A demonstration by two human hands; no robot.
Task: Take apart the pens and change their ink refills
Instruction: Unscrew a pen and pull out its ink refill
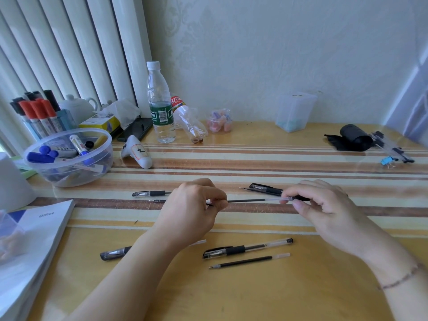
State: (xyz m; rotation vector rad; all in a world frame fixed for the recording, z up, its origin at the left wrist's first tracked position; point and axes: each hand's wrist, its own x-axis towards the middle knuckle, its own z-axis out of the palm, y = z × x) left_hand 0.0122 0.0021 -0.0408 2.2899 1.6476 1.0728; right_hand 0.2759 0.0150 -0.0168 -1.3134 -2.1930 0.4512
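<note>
left hand (196,205) pinches refill (246,200) | right hand (319,202) grips pen barrel (281,199) | hands apart

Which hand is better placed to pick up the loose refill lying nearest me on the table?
Probably the left hand. It pinches only the end of the held refill, and the loose refill lies just below it. The right hand keeps its grip on the pen barrel and sits farther off.

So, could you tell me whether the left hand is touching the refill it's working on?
Touching. The head view shows the left hand's fingers pinching one end of the refill.
</note>
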